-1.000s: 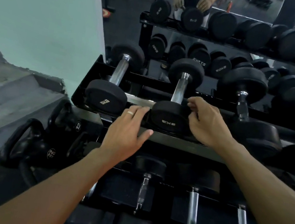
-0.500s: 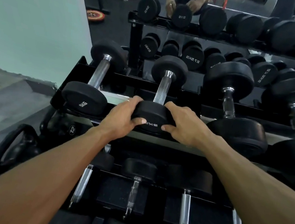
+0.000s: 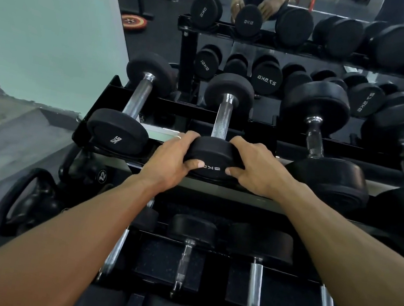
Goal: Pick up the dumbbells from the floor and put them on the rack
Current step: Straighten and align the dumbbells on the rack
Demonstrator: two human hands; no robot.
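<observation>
The dumbbell (image 3: 222, 119) lay on the rack's (image 3: 97, 112) top shelf, second from the left. The left hand (image 3: 172, 160) and right hand (image 3: 258, 169) each curled around a side of its near head, thumbs pressing the front face.

On the rack's (image 3: 107, 155) top tier the 8 kg dumbbell (image 3: 222, 119) sits between the 5 kg dumbbell (image 3: 129, 114) on its left and a bigger dumbbell (image 3: 323, 146) on its right. The left hand (image 3: 171, 160) and right hand (image 3: 258, 169) fill the gaps beside its near head. Open slots remain between the handles farther back. Kettlebells (image 3: 33, 196) crowd the floor left of the rack. The lower tier's dumbbells (image 3: 188, 252) lie close together.
</observation>
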